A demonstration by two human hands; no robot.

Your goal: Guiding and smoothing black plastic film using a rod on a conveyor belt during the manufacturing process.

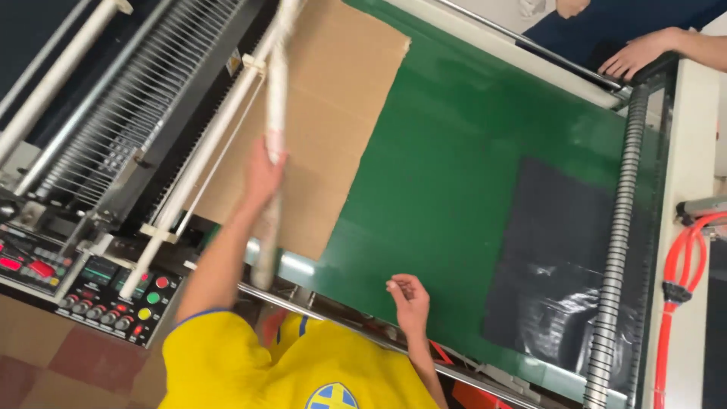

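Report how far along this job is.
Done: a dark bagged piece and a cardboard sheet lie on the green belt. In hand: the left hand grips a white roll. Left: the right hand is at the belt edge; remainder unclear.

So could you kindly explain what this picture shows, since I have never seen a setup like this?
The picture comes from a camera on a person's head, looking down past a yellow shirt at the hands. In front is a machine with a flat green belt. On the belt lie a brown cardboard sheet and a dark sheet with shiny clear plastic film over its near part. The left hand grips a long pale rolled tube, raised over the cardboard. The right hand hangs above the belt's near edge, fingers curled; whether it pinches anything is unclear. A panel of coloured buttons sits lower left. Another person's hand rests at the far corner.
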